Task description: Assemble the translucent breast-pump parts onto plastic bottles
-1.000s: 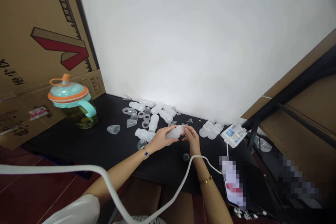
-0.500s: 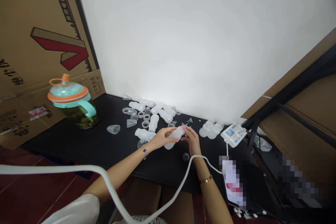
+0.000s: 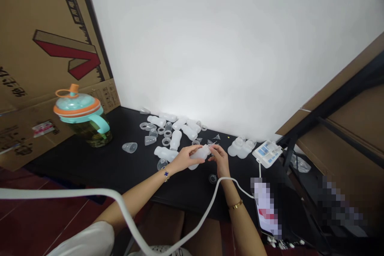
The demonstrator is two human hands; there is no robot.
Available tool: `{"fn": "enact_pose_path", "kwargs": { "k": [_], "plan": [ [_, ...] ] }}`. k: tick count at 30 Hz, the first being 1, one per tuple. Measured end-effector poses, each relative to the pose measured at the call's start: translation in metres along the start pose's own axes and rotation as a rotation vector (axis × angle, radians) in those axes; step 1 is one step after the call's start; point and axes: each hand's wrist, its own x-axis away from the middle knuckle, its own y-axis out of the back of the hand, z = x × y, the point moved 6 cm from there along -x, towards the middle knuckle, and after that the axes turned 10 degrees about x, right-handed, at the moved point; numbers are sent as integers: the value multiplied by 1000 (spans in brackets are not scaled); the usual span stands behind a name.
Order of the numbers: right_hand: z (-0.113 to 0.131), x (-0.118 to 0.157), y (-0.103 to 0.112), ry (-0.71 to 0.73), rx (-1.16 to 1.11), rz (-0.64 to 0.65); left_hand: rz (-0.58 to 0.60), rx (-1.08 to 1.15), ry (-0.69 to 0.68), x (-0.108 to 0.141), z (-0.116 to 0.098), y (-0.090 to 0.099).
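Note:
Between my hands is a frosted plastic bottle [image 3: 199,153], held across the middle by my left hand [image 3: 187,157]. My right hand [image 3: 219,160] pinches its far right end, by the neck. A translucent piece [image 3: 193,167] shows under the bottle, partly hidden by my fingers. Just beyond my hands lie small clear funnels [image 3: 216,137]. Several similar frosted bottles [image 3: 175,140] and clear rings [image 3: 166,141] are scattered on the black table [image 3: 132,168]. A clear round part [image 3: 213,179] lies below my right hand.
A white control unit [image 3: 267,154] stands at the table's right, with a white tube [image 3: 216,196] running across my forearms. A turquoise-lidded jug [image 3: 82,118] stands at the left. Cardboard sheets lean on both sides, and a white wall backs the table.
The bottle has turned in my hands, its left end dipping towards the table, and the translucent piece now shows beneath it.

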Motion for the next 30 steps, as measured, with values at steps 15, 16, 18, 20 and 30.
{"fn": "enact_pose_path", "kwargs": {
  "k": [15, 16, 18, 20, 30],
  "plan": [
    [5, 3, -5, -40, -51, 39, 14, 91, 28, 0, -3, -1],
    [5, 3, -4, -43, -56, 35, 14, 84, 28, 0, -3, -1],
    [4, 3, -3, -44, -61, 25, 14, 69, 26, 0, -2, -1],
    [3, 2, -2, -40, -60, 13, 14, 61, 23, 0, -3, -1],
    [-2, -1, 0, -26, -47, -13, 17, 21, 7, 1, -5, -1]
  ]
}}
